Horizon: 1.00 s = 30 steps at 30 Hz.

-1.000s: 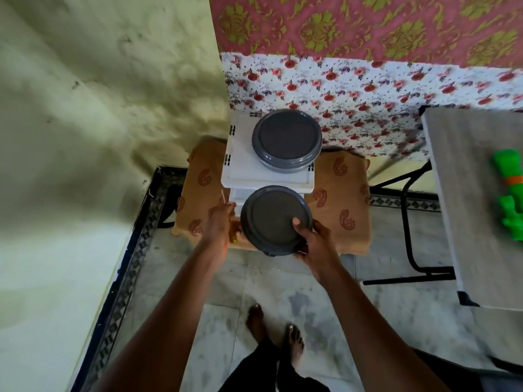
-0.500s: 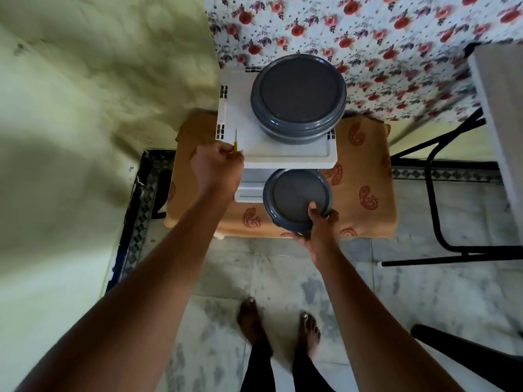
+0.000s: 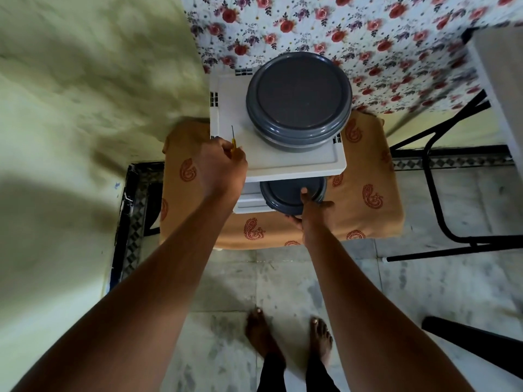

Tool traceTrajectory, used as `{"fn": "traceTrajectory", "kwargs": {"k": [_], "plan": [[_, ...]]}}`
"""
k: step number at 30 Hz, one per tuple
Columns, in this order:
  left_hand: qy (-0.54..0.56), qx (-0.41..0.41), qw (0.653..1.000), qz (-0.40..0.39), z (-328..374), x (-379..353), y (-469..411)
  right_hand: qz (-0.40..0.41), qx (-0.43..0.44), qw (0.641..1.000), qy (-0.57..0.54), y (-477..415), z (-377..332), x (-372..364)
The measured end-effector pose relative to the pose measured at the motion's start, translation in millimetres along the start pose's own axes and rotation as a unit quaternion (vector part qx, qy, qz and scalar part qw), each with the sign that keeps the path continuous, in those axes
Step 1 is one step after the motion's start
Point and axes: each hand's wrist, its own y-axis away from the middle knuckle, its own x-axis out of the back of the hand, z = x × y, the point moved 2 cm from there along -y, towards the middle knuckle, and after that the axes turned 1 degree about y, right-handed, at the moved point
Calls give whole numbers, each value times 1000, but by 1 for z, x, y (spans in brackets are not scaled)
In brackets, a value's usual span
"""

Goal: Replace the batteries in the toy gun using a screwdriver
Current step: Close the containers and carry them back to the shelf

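Our right hand (image 3: 308, 210) grips the small round grey plastic tub (image 3: 285, 190) at the white plastic rack's (image 3: 283, 159) lower front edge, seemingly stowing it. Our left hand (image 3: 223, 162) clasps the slim yellow-handled screwdriver (image 3: 233, 142) over the top's front-left corner, ready for the job. The toy gun is out of view.

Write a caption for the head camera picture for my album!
The left hand holds a yellow screwdriver over the white rack; the right hand grips a grey tub on its lower shelf.

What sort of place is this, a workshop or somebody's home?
Probably a home: floral cloth hanging at the back, a paisley cover under a white drawer unit, bare feet on a tiled floor.
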Motion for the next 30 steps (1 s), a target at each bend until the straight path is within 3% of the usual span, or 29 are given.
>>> {"fn": "traceTrajectory", "kwargs": {"k": [5, 9, 15, 24, 30], "plan": [[50, 29, 998, -21, -9, -4, -7, 29, -11, 1000, 4, -37, 1, -15], [55, 47, 997, -28, -12, -4, -7, 25, -27, 998, -42, -16, -15, -29], [8, 16, 1000, -18, -10, 0, -9, -42, -20, 995, -89, 2, -28, -33], [-29, -29, 999, 2, 2, -18, -37, 12, 41, 999, -2, 15, -11, -9], [-58, -47, 997, -7, 7, -33, -54, -7, 60, 997, 49, 19, -13, 0]]}}
